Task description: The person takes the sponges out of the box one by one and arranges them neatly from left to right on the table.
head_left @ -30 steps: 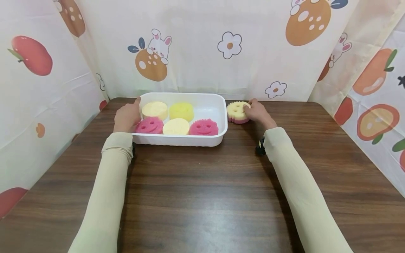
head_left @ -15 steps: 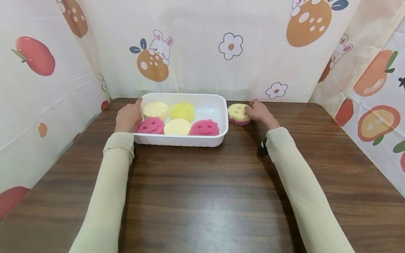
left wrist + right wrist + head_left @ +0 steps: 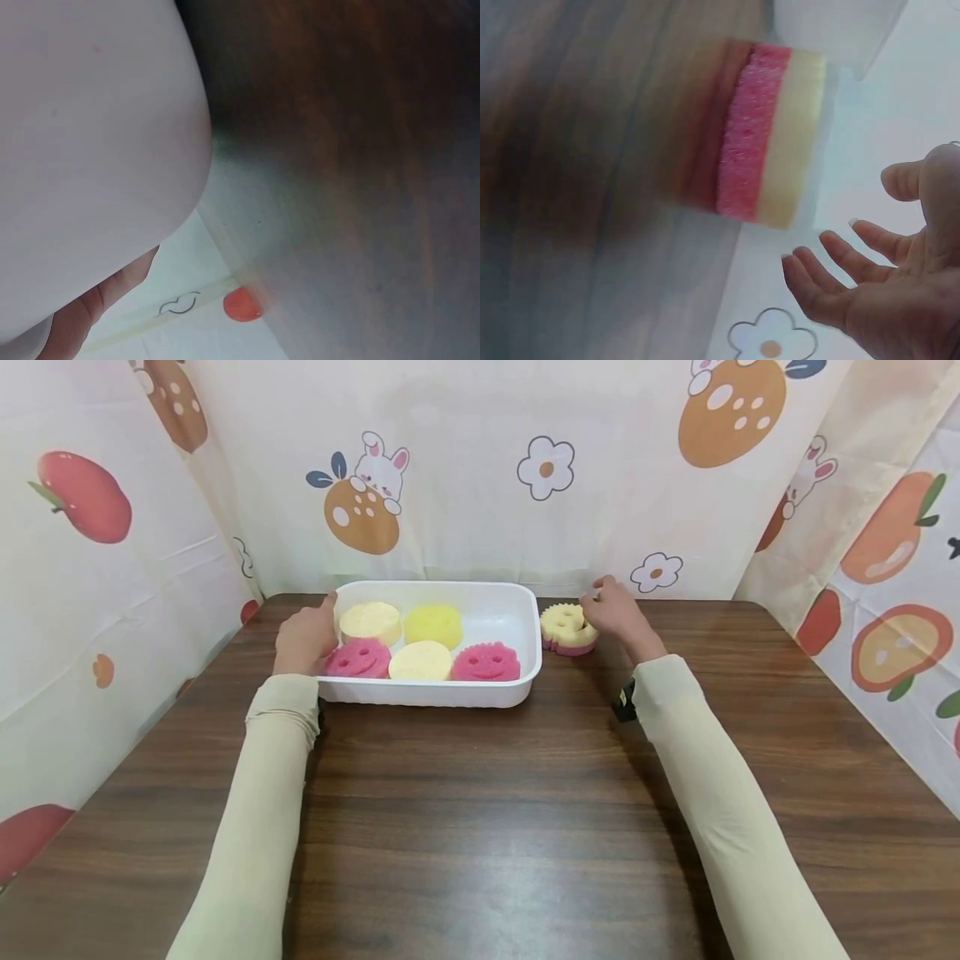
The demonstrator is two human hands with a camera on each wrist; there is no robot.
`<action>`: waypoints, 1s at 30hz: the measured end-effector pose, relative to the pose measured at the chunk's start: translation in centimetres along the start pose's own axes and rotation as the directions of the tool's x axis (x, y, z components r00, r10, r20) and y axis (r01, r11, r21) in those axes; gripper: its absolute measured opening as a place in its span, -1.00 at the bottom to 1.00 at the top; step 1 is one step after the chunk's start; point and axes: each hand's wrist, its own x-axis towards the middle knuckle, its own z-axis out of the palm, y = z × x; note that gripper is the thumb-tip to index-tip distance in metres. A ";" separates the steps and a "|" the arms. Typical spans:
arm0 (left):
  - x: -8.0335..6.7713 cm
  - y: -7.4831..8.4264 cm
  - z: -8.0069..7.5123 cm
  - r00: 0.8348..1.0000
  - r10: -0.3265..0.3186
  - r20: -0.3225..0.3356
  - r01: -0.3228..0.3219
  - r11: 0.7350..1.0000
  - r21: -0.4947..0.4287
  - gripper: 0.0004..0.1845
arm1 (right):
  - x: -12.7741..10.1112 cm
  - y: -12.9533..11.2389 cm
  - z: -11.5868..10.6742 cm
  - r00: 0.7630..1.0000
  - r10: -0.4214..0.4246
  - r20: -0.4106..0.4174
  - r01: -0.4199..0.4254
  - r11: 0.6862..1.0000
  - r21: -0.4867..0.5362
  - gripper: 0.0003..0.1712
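In the head view we see our left hand [image 3: 303, 637] at the left end of the white tray [image 3: 491, 612], fingers curled over its rim and holding it. The tray sits at upper centre of the frame on the wooden table [image 3: 480, 827] with five round sponges inside: two pink smiley ones, three yellow or cream. Just right of the tray lies the two-layer sponge [image 3: 567, 628], cream on top and pink beneath, flat on the table. Our right hand [image 3: 617, 612] hovers at its right edge, fingers loosely spread — we cannot tell from here whether they touch it.

The left wrist view is mostly blur: pale sleeve at upper left, dark table at right, a bit of the printed curtain [image 3: 187, 300] at the bottom. It tells us nothing about the grip.

In the right wrist view the sponge [image 3: 772, 135] stands at upper centre, and our right hand [image 3: 877, 292] at lower right is open, palm bare, clear of it and holding nothing.

Our guess at the risk: a loose pinch on soft foam could let it slip, or catch the tray's rim and nudge the tray if the left hand slackens.
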 end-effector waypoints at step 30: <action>0.1 0.3 -0.2 1.000 -0.017 0.015 0.017 1.000 0.001 -0.16 | -0.4 -5.3 0.9 0.979 -0.202 0.011 0.201 0.979 0.022 -0.23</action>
